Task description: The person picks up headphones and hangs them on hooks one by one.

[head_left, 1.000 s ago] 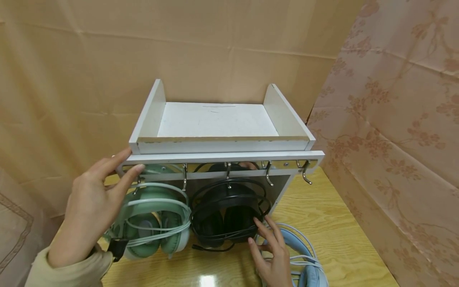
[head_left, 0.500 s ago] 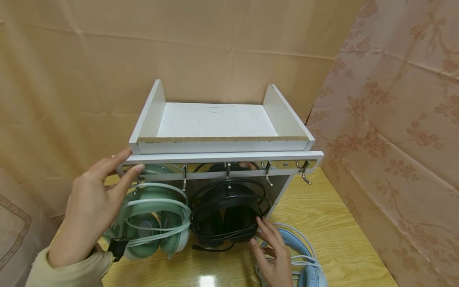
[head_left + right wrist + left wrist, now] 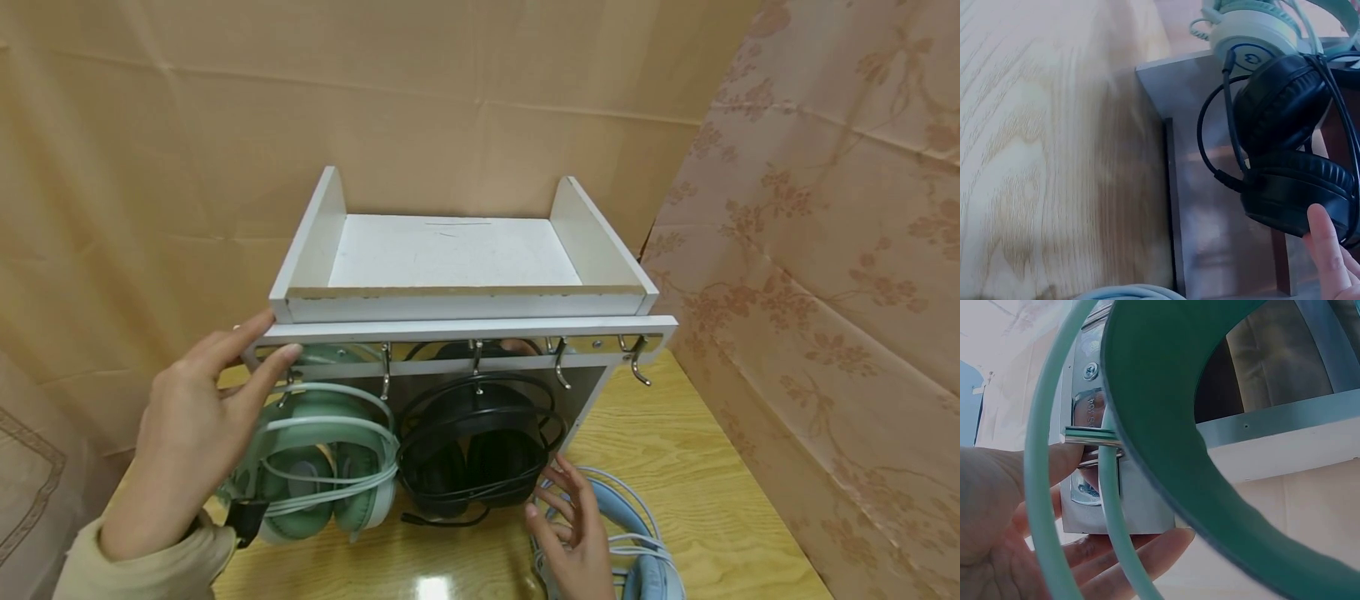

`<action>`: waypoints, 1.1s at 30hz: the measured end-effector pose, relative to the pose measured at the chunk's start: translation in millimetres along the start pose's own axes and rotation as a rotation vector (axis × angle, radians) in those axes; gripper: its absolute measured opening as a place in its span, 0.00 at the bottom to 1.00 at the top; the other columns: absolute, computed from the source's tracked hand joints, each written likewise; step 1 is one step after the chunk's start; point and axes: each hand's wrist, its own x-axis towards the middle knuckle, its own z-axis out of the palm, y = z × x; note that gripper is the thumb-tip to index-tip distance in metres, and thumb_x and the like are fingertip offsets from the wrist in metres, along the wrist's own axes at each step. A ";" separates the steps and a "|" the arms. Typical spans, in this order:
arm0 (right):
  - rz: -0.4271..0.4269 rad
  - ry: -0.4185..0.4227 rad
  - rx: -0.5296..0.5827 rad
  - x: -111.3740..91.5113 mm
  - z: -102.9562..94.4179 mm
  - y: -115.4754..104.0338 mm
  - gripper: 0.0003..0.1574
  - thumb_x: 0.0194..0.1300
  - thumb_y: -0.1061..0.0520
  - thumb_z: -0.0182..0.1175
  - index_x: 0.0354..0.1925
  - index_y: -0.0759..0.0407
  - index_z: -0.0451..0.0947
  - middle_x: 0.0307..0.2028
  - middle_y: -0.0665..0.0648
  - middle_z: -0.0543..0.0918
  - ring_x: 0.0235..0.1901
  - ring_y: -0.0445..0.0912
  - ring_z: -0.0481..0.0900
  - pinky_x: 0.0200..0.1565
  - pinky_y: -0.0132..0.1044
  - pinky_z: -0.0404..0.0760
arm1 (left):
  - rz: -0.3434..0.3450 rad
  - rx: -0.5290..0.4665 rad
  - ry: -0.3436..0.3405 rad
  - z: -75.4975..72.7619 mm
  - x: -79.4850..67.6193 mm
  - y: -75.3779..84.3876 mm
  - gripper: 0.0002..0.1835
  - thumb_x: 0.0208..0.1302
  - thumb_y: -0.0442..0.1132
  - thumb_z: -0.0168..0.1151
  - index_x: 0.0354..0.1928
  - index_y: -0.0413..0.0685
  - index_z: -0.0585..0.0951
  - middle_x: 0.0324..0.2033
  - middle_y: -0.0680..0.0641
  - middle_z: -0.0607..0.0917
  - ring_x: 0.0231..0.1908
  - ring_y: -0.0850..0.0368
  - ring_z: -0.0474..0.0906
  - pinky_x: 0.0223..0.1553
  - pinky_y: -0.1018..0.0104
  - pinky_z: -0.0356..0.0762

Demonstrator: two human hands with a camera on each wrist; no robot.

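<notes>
My left hand (image 3: 197, 408) grips the left end of the white shelf rack (image 3: 465, 310), its thumb on the front of the hook rail. In the left wrist view the green headband (image 3: 1154, 381) and its cable loops pass close by the fingers. Black headphones (image 3: 504, 458) hang from a middle hook, their cable looped around them. My right hand (image 3: 576, 533) is at their right ear cup; in the right wrist view a fingertip (image 3: 1319, 219) overlaps the cup's lower edge. Green headphones (image 3: 358, 504) hang on the left hook, next to the black pair.
Two bare metal hooks (image 3: 639, 362) stick out at the rail's right end. Light blue headphones (image 3: 651, 575) lie on the wooden table (image 3: 720, 500) behind my right hand. Beige cloth (image 3: 480, 125) hangs behind the rack, and flowered cloth (image 3: 840, 292) hangs on the right.
My right fingers have shifted from the front of the black ear cup toward its right side. The left hand and the rack stay as they were.
</notes>
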 end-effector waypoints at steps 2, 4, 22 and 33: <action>0.026 -0.023 0.052 0.3 -1.9 -1.2 0.38 0.63 0.52 0.60 0.67 0.45 0.55 0.62 0.60 0.67 0.56 0.59 0.73 0.40 0.36 0.82 | 0.021 0.008 0.019 0.6 0.2 0.6 0.24 0.58 0.46 0.65 0.57 0.50 0.77 0.45 0.39 0.83 0.33 0.49 0.84 0.36 0.50 0.75; 0.045 -0.046 0.100 0.4 -3.6 -2.5 0.38 0.64 0.54 0.59 0.68 0.46 0.54 0.62 0.61 0.65 0.57 0.59 0.72 0.41 0.37 0.82 | 0.031 0.016 0.026 1.0 0.2 0.8 0.24 0.58 0.45 0.65 0.57 0.50 0.77 0.44 0.40 0.83 0.33 0.43 0.83 0.35 0.50 0.76; 0.067 -0.145 0.116 5.6 -10.0 0.5 0.37 0.64 0.52 0.57 0.68 0.44 0.55 0.62 0.61 0.66 0.53 0.50 0.76 0.42 0.37 0.82 | 0.026 0.026 0.027 1.2 1.2 0.8 0.24 0.57 0.46 0.65 0.57 0.50 0.77 0.44 0.40 0.83 0.30 0.50 0.84 0.30 0.53 0.76; 0.087 -0.181 0.106 9.4 -11.6 -0.1 0.38 0.65 0.52 0.57 0.69 0.44 0.53 0.65 0.62 0.64 0.59 0.59 0.69 0.42 0.38 0.82 | 0.015 0.032 0.023 0.8 1.7 2.0 0.24 0.57 0.47 0.65 0.56 0.50 0.78 0.44 0.41 0.83 0.32 0.53 0.83 0.23 0.70 0.69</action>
